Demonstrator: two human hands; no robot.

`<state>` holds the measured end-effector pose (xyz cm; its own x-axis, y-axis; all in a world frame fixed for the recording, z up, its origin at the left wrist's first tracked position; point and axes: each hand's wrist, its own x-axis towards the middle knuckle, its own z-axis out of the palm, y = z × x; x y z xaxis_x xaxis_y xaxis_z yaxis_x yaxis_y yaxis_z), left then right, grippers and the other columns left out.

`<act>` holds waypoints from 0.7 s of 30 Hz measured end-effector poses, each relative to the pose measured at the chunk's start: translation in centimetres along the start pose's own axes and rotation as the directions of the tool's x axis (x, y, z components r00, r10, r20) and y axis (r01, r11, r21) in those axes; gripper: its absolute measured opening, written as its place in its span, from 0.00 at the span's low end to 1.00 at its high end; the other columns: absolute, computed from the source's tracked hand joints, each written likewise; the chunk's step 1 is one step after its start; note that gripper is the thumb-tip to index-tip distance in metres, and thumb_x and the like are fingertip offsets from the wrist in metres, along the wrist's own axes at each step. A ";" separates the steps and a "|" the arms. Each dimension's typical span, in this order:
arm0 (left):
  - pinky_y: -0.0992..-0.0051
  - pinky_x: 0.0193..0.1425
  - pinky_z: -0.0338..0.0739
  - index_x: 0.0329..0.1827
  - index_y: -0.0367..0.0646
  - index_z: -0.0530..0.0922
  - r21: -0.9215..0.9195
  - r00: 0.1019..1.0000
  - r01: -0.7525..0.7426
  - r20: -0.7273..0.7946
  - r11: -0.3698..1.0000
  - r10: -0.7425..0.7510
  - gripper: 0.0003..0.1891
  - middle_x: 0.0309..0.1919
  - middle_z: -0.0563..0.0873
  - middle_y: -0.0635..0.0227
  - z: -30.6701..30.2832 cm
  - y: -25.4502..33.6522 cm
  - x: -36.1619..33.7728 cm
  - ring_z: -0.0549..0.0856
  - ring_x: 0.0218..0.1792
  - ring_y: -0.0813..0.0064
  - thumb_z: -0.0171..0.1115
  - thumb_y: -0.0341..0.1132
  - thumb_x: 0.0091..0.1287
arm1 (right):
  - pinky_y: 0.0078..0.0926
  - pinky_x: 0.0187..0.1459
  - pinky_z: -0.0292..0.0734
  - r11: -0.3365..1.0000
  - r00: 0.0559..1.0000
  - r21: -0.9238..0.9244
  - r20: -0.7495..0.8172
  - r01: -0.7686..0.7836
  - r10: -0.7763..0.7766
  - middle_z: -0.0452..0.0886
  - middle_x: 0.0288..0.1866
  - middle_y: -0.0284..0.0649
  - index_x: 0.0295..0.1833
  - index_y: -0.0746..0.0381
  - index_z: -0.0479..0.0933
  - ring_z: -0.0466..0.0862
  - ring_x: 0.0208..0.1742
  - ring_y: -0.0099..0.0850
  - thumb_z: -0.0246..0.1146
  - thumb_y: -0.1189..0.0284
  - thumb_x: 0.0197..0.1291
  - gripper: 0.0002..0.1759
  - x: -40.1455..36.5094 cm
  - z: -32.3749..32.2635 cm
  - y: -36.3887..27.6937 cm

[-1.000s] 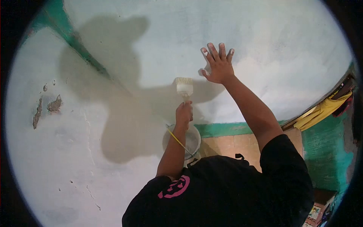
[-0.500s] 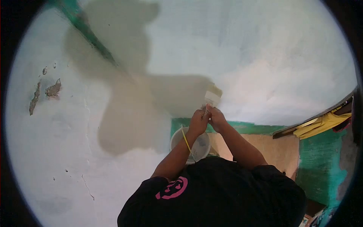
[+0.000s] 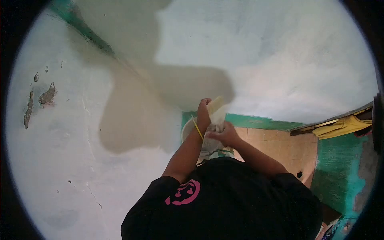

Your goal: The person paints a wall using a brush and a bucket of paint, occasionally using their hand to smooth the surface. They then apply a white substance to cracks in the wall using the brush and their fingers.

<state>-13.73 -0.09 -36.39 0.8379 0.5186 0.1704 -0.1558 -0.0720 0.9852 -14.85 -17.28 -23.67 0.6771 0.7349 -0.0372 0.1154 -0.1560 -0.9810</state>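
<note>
Cracked wall (image 3: 60, 152) at far left. Left hand (image 3: 204, 109) fisted, fingers curled tight at upper end of brush (image 3: 218, 114). Brush roughly upright above bucket (image 3: 186, 129), between both hands. Right hand (image 3: 227, 136) lowest, fingers wrapped round lower end, apparently the handle.

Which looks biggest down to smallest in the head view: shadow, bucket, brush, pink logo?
1. shadow, by far the largest
2. bucket, though partly hidden
3. logo and brush: about alike; the logo is nearer the camera and the brush is partly covered, so I won't rank them.
</note>
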 end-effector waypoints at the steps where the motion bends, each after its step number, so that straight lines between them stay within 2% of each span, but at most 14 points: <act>1: 0.72 0.44 0.74 0.47 0.37 0.73 -0.001 1.000 -0.004 0.001 1.000 0.004 0.13 0.38 0.78 0.61 -0.1 -0.4 1.0 0.77 0.37 0.70 0.56 0.27 0.59 | 0.24 0.27 0.78 0.995 0.998 0.089 -0.016 0.054 -0.053 0.80 0.31 0.39 0.46 0.67 0.74 0.80 0.27 0.25 0.73 0.67 0.46 0.24 -0.2 1.4 1.3; 3: 0.71 0.45 0.75 0.44 0.37 0.73 -0.416 0.889 0.399 -0.043 0.817 -0.456 0.11 0.38 0.79 0.60 -0.1 0.9 2.6 0.79 0.39 0.68 0.58 0.28 0.59 | 0.23 0.23 0.76 0.978 0.994 0.175 -0.032 0.111 -0.107 0.81 0.31 0.39 0.46 0.67 0.74 0.79 0.25 0.24 0.74 0.68 0.44 0.25 -0.1 1.3 0.0; 4: 0.71 0.45 0.75 0.44 0.37 0.73 -0.417 0.889 0.399 -0.045 0.817 -0.456 0.11 0.38 0.79 0.60 -0.2 1.0 2.5 0.79 0.39 0.68 0.58 0.28 0.59 | 0.23 0.20 0.74 0.958 0.988 0.243 0.073 -0.151 0.138 0.81 0.30 0.38 0.45 0.67 0.75 0.79 0.24 0.23 0.73 0.70 0.45 0.22 -0.2 0.3 -1.9; 5: 0.70 0.45 0.75 0.43 0.37 0.73 -0.170 0.963 0.241 -0.080 0.955 -0.257 0.11 0.39 0.79 0.59 -0.4 0.7 2.5 0.79 0.40 0.65 0.59 0.30 0.58 | 0.23 0.17 0.72 0.870 0.911 0.279 0.190 -0.407 0.365 0.81 0.30 0.37 0.44 0.67 0.75 0.79 0.23 0.23 0.72 0.71 0.45 0.20 -0.1 -0.4 -3.3; 6: 0.68 0.45 0.75 0.43 0.38 0.74 0.089 0.997 0.052 -0.058 0.995 -0.047 0.12 0.39 0.79 0.57 -0.5 0.4 2.4 0.79 0.40 0.62 0.60 0.32 0.58 | 0.23 0.17 0.72 0.869 0.910 0.280 0.191 -0.409 0.367 0.81 0.30 0.37 0.44 0.67 0.75 0.79 0.23 0.23 0.72 0.71 0.45 0.20 0.2 -0.5 -3.0; 7: 0.68 0.45 0.75 0.43 0.38 0.74 0.089 0.997 0.056 -0.056 0.994 -0.051 0.12 0.39 0.79 0.57 -0.7 0.1 2.1 0.79 0.40 0.62 0.60 0.32 0.58 | 0.22 0.15 0.70 0.881 0.913 0.255 0.207 -0.398 0.353 0.81 0.30 0.37 0.43 0.66 0.75 0.78 0.22 0.22 0.71 0.72 0.45 0.19 0.4 -0.6 -2.2; 9: 0.64 0.49 0.75 0.44 0.40 0.74 0.641 0.912 -0.407 0.239 0.651 0.334 0.14 0.40 0.79 0.54 -0.9 0.3 1.5 0.79 0.43 0.56 0.60 0.35 0.57 | 0.22 0.12 0.67 0.893 0.914 0.228 0.220 -0.388 0.341 0.81 0.30 0.37 0.42 0.66 0.75 0.78 0.21 0.22 0.71 0.73 0.45 0.18 0.6 -0.3 -0.8; 13: 0.62 0.52 0.74 0.44 0.41 0.74 0.761 0.966 -0.220 0.258 0.610 0.025 0.15 0.41 0.78 0.54 0.1 3.0 -2.5 0.78 0.46 0.52 0.62 0.36 0.55 | 0.21 0.11 0.67 0.869 0.948 0.382 0.082 -0.316 0.309 0.80 0.29 0.38 0.40 0.66 0.75 0.77 0.19 0.23 0.69 0.74 0.45 0.15 1.5 1.2 5.8; 15: 0.64 0.54 0.73 0.47 0.41 0.75 0.707 0.702 -0.527 0.675 0.472 -0.227 0.17 0.44 0.78 0.55 0.1 6.6 -4.5 0.78 0.48 0.54 0.62 0.35 0.55 | 0.21 0.11 0.66 0.836 0.940 0.440 0.063 -0.329 0.337 0.79 0.28 0.37 0.39 0.65 0.75 0.76 0.19 0.23 0.68 0.75 0.46 0.14 0.9 0.8 7.7; 16: 0.64 0.54 0.73 0.47 0.41 0.75 0.706 0.700 -0.523 0.675 0.477 -0.232 0.17 0.44 0.78 0.55 -0.1 5.0 -6.0 0.78 0.48 0.54 0.62 0.35 0.55 | 0.21 0.11 0.66 0.840 0.929 0.409 0.052 -0.355 0.367 0.78 0.27 0.37 0.39 0.65 0.75 0.76 0.19 0.24 0.68 0.75 0.46 0.14 0.4 0.3 7.8; 18: 0.65 0.57 0.73 0.51 0.43 0.75 0.547 0.840 -0.396 0.541 0.737 0.049 0.17 0.48 0.78 0.57 -0.2 1.5 -8.7 0.78 0.51 0.57 0.59 0.36 0.59 | 0.22 0.11 0.66 0.838 0.912 0.378 0.042 -0.392 0.408 0.78 0.26 0.37 0.39 0.65 0.76 0.76 0.19 0.24 0.68 0.75 0.46 0.14 -0.5 -0.5 8.8; 19: 0.65 0.57 0.73 0.51 0.43 0.75 0.546 0.840 -0.388 0.541 0.743 0.041 0.17 0.48 0.78 0.57 0.0 0.8 -9.4 0.78 0.51 0.57 0.59 0.36 0.59 | 0.22 0.10 0.66 0.818 0.900 0.391 0.064 -0.421 0.432 0.77 0.26 0.36 0.39 0.65 0.76 0.76 0.19 0.24 0.69 0.75 0.45 0.14 -0.8 -0.6 9.7; 20: 0.63 0.58 0.73 0.54 0.41 0.72 0.285 0.879 0.246 0.338 0.926 -0.337 0.19 0.52 0.77 0.57 0.4 1.3 -10.1 0.77 0.54 0.57 0.58 0.34 0.60 | 0.21 0.10 0.65 0.796 0.885 0.403 0.088 -0.451 0.457 0.77 0.26 0.35 0.39 0.65 0.76 0.77 0.20 0.24 0.69 0.75 0.45 0.14 -1.3 -0.6 10.1; 21: 0.62 0.59 0.72 0.58 0.40 0.70 -0.127 0.653 0.752 0.282 0.647 -0.703 0.21 0.56 0.75 0.56 0.6 1.9 -10.7 0.76 0.56 0.57 0.56 0.32 0.61 | 0.21 0.10 0.65 0.790 0.879 0.403 0.093 -0.463 0.468 0.77 0.26 0.35 0.39 0.65 0.76 0.77 0.20 0.24 0.69 0.75 0.45 0.14 -1.9 -0.6 10.5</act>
<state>-22.67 -6.30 -36.28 0.8044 0.1487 -0.5752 0.4622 0.4516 0.7632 -14.49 -20.67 -33.82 0.5814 0.6347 -0.5091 -0.5148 -0.1976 -0.8342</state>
